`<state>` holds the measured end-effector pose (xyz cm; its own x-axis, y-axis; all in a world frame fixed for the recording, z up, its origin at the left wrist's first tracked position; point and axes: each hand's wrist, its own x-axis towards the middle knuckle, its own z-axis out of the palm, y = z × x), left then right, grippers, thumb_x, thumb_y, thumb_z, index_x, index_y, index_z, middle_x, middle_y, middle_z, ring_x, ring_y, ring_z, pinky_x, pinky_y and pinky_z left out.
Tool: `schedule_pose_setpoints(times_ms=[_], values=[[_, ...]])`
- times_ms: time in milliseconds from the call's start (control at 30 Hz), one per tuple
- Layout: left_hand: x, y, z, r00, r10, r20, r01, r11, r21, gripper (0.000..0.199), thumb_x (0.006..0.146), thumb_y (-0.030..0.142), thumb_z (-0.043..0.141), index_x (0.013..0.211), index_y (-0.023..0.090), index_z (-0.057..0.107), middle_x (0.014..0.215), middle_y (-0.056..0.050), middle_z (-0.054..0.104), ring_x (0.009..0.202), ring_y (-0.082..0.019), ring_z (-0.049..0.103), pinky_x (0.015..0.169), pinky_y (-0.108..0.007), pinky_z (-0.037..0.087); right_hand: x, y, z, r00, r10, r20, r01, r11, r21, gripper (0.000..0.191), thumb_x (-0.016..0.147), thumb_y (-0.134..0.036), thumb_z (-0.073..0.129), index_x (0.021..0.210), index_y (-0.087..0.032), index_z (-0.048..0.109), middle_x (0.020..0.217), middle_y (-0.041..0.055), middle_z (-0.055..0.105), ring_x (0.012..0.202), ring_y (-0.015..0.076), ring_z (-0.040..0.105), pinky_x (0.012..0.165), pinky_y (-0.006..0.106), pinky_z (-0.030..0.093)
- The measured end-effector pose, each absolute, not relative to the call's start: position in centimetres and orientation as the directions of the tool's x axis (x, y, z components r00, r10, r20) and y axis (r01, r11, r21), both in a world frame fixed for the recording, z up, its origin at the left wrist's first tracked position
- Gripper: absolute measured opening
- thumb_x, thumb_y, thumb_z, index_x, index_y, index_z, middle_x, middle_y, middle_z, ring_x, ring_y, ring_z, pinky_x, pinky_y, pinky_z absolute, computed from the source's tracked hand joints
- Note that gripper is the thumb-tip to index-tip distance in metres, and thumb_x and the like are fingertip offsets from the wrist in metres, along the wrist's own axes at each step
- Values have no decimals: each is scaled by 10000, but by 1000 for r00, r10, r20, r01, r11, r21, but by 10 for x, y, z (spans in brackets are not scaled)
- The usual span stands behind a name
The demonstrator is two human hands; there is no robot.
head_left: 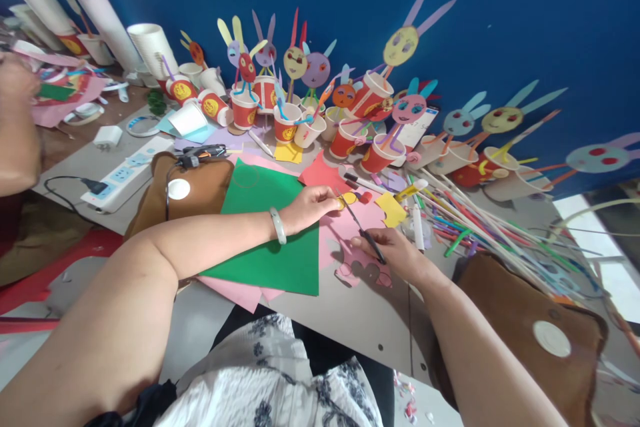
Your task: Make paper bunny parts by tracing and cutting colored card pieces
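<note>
**Scissors meet a small yellow paper piece**

A small yellow paper cut-out (pixel 347 199) sits pinched at the fingertips of the left hand (pixel 313 205), whose grip is clenched on it just above a pink sheet of paper (pixel 345 230). The right hand (pixel 395 250) has its grip closed around the handles of a pair of dark-handled scissors (pixel 363 227), the blades angled up toward the yellow piece; whether the tips already bite into it is hard to tell, as they are thin and partly lost against the colours behind.

Under the left wrist, which wears a pale bangle (pixel 277 225), lies a large green sheet of paper (pixel 273 233) spread over the grey counter (pixel 360 320). A loose yellow paper scrap (pixel 391 208) rests just beside the scissors, and a heap of thin coloured sticks (pixel 480 227) fans out to the right. Further back stands a row of red paper cups with rabbit-eared paper faces (pixel 300 100). A white power strip (pixel 125 177) and a brown pouch (pixel 185 193) lie to the left.

The risk here seems to be the closeness of blade tips to fingertips: the piece is small, so a slip could nick a finger or cut the shape askew. The piece could also twist out of the pinch.
</note>
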<state>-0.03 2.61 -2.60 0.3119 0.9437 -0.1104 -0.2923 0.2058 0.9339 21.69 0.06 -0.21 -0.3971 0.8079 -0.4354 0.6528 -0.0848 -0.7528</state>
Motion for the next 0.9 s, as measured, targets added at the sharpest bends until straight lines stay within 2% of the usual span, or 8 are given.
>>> schedule_pose_setpoints(times_ms=[267, 400, 500, 633, 733, 900], values=[[1, 27, -31, 369, 893, -258, -267, 367, 891, 195, 831, 187, 720, 740, 115, 563, 638, -18, 668, 595, -110, 675, 634, -255, 562, 213, -1, 3, -279, 830, -483, 728, -145, -670, 604, 671, -717, 709, 526, -215, 407, 441, -41, 393, 424, 94, 364, 424, 258, 265], [1, 26, -30, 401, 870, -286, -235, 400, 886, 190, 848, 189, 705, 746, 118, 561, 606, -32, 672, 555, -125, 677, 567, -244, 559, 214, -1, 2, -230, 817, -529, 739, -207, -641, 605, 659, -745, 707, 520, -217, 446, 416, -24, 431, 374, 111, 403, 380, 264, 262], [0, 26, -30, 415, 863, -289, -221, 404, 888, 180, 854, 182, 690, 742, 119, 565, 592, -31, 669, 545, -126, 678, 547, -233, 555, 216, -1, 1, -244, 815, -526, 750, -185, -635, 608, 683, -756, 677, 520, -218, 446, 412, -23, 426, 371, 111, 397, 382, 268, 260], [0, 26, -30, 401, 868, -294, -220, 402, 889, 171, 861, 155, 672, 730, 117, 569, 567, -27, 661, 533, -121, 674, 557, -234, 559, 216, 3, 2, -242, 885, -398, 772, -74, -632, 640, 674, -765, 662, 497, -219, 378, 444, -38, 353, 453, 95, 332, 438, 270, 233], [1, 25, -28, 391, 872, -295, -208, 396, 894, 159, 879, 132, 643, 734, 110, 582, 564, -27, 662, 513, -110, 660, 551, -226, 551, 215, 6, 1, -184, 943, -277, 757, -44, -652, 645, 664, -794, 634, 511, -217, 390, 491, -37, 352, 513, 102, 323, 481, 278, 239], [0, 25, -24, 376, 880, -292, -186, 380, 906, 170, 885, 91, 623, 721, 108, 579, 576, -22, 658, 528, -111, 664, 584, -231, 553, 213, 6, -2, -151, 967, -205, 743, -25, -669, 637, 677, -801, 611, 525, -223, 391, 515, -37, 348, 550, 112, 321, 510, 282, 255]])
